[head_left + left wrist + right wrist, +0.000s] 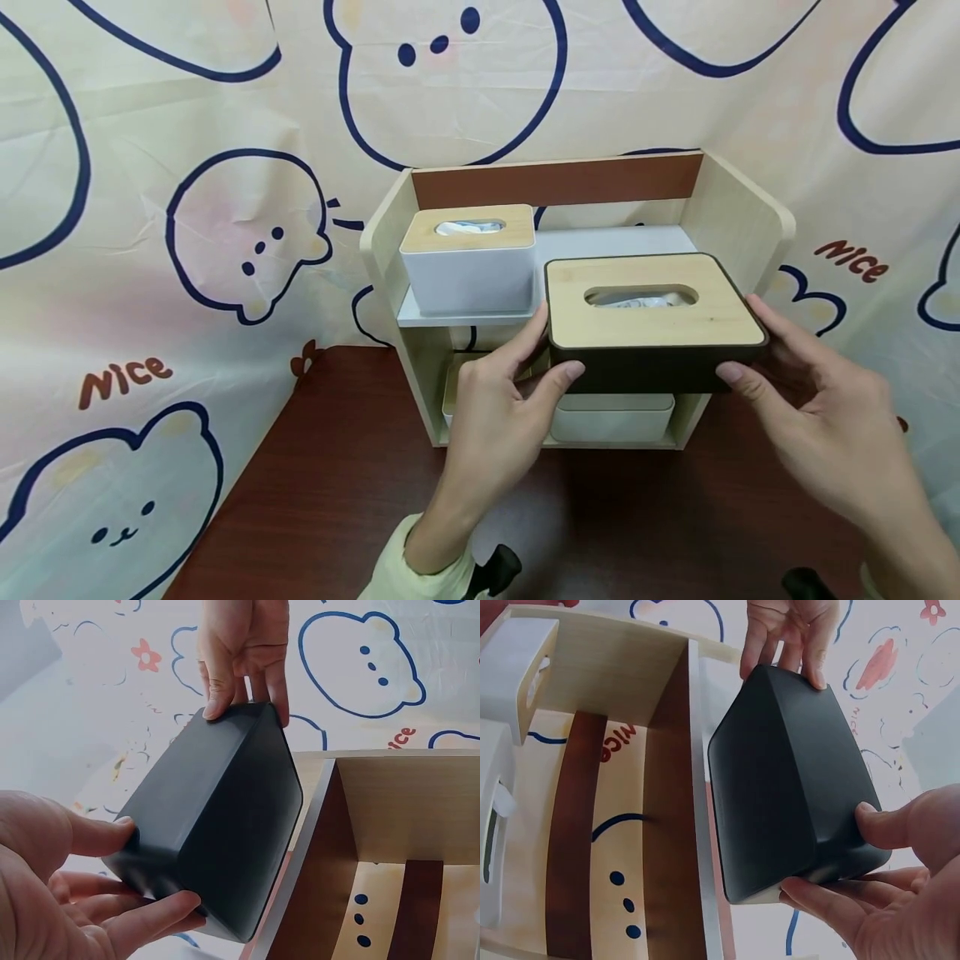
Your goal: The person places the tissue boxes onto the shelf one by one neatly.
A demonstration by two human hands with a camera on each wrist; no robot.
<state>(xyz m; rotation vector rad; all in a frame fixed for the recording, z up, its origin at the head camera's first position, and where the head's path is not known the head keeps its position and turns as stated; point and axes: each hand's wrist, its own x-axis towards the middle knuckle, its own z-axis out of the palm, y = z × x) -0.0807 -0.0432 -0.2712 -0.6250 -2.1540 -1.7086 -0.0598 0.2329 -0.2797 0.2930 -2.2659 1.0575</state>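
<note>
A black tissue box (652,368) with a pale wooden lid is held up in front of the shelf's right half. My left hand (501,404) grips its left end, thumb on the front face. At the right end, my right hand (836,417) holds it the same way. White tissue shows through the oval slot in the lid. Both wrist views show the black underside (244,825) and the fingers pinching the box's ends. Left of it, a white tissue box (472,279) with a wooden lid stands on the upper shelf.
The small wooden shelf unit (738,221) stands on a dark red-brown table (300,517) against a bear-print cloth. On its lower level, a white box (611,423) sits partly hidden behind the black one. Another lidded box (450,400) there is mostly covered by my left hand.
</note>
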